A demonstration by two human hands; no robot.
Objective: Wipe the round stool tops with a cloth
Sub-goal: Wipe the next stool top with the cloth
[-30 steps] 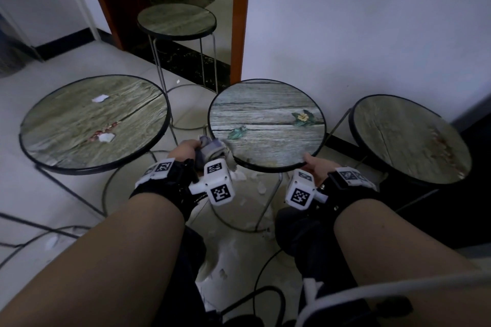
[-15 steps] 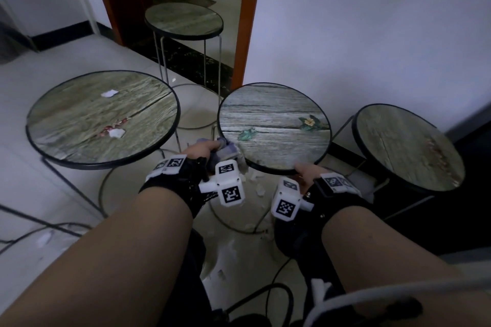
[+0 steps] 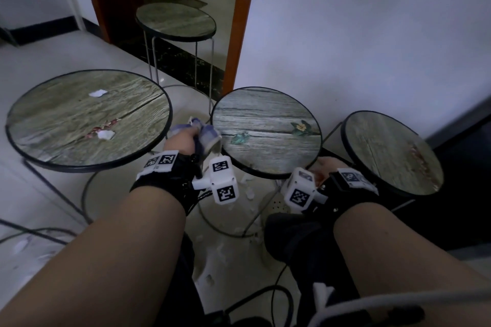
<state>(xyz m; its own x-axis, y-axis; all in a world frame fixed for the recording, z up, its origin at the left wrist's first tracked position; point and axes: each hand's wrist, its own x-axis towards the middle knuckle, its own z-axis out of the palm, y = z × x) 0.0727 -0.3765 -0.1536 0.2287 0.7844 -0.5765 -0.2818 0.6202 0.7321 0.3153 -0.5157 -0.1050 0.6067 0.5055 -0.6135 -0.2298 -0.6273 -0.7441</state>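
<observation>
The cloth (image 3: 198,132) is a small, crumpled wad, pale with bluish-purple patches, bunched in the left hand (image 3: 183,141), whose fingers curl round it; it sits in the gap between the left stool (image 3: 87,117) and the middle stool (image 3: 267,130), touching the middle stool's left rim. The middle stool has a round top printed like grey weathered planks, ringed by a thin black rim, with a small yellow flower (image 3: 301,127) toward its right side and a green leaf (image 3: 240,138) nearer the centre. The right hand (image 3: 328,167) sits at the near rim of this stool, mostly hidden beneath the top and behind its wrist gear, so I cannot tell how its fingers lie. Both wrists wear black straps carrying white blocks with black-and-white square markers. The left stool is larger, with a greenish wood-grain top bearing two white scraps (image 3: 98,93) and a reddish smear (image 3: 102,127). The right stool (image 3: 390,151) has a similar top with a reddish stain near its far-right edge. A taller back stool (image 3: 175,21) stands on thin metal legs by the doorway (image 3: 243,21). White scraps and dark cables lie on the pale floor (image 3: 32,66).
</observation>
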